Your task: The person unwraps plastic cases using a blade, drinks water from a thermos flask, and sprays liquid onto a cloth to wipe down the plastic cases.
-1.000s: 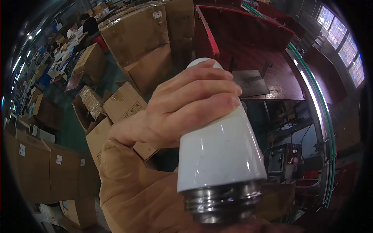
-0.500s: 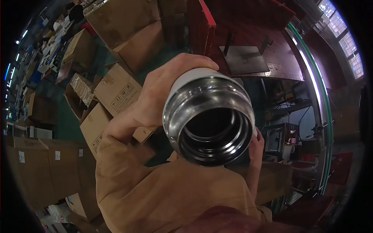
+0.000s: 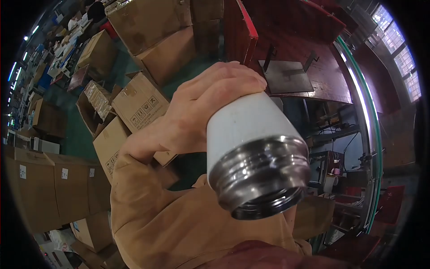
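Note:
A white bottle (image 3: pixel 251 123) with a bare steel threaded neck (image 3: pixel 262 172) fills the middle of the view. It tilts with its open mouth toward the bottom of the view. From the left, my left hand (image 3: pixel 210 101) wraps over its far end, fingers closed around the white body. Behind the neck, only a sliver of my right forearm (image 3: pixel 290 216) shows at the edge of the tan clothing; my right hand itself is hidden behind the bottle.
Cardboard boxes (image 3: pixel 36 188) stand at the left, with an opened carton (image 3: pixel 141 105) beyond my left arm. A dark red table (image 3: pixel 329 83) at the upper right bears a metal plate (image 3: pixel 286 77) with upright brackets. Distant people sit near worktables at the upper left.
The bottle was upside down, then its mouth turned up toward the camera; now the mouth points lower again. My right hand, visible at the right half a second ago, is now hidden.

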Action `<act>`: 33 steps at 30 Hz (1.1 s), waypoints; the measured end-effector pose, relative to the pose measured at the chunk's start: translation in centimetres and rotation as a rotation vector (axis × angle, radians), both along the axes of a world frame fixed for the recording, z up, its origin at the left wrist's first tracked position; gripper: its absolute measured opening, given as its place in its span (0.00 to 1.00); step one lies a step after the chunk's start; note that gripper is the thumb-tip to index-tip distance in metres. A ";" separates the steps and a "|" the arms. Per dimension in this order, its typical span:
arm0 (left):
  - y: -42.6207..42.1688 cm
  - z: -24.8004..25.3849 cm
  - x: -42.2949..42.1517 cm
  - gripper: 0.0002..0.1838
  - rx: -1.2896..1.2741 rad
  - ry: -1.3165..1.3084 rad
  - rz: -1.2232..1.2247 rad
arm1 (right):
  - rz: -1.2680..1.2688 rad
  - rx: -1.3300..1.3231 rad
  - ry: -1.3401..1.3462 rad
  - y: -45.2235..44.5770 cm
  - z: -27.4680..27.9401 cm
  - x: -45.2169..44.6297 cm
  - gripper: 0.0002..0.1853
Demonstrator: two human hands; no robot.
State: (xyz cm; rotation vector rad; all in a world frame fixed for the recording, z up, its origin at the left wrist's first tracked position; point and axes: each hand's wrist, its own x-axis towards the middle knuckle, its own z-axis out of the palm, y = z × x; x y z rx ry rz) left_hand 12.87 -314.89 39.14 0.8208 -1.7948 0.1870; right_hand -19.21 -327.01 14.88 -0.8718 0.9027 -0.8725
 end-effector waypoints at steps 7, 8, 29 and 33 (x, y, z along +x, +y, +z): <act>0.4 1.8 -1.1 0.19 -0.196 -0.101 0.061 | -0.001 0.035 -0.014 0.9 1.7 0.6 0.29; 0.5 2.1 -1.2 0.19 -0.209 -0.123 0.078 | 0.001 0.051 0.006 1.1 2.0 0.7 0.28; 1.8 5.8 -1.6 0.21 -0.216 -0.272 0.148 | -0.052 0.009 -0.052 1.2 0.1 -0.5 0.28; 1.7 5.9 -1.5 0.21 -0.232 -0.266 0.165 | -0.035 -0.004 -0.089 0.8 -0.3 -0.3 0.28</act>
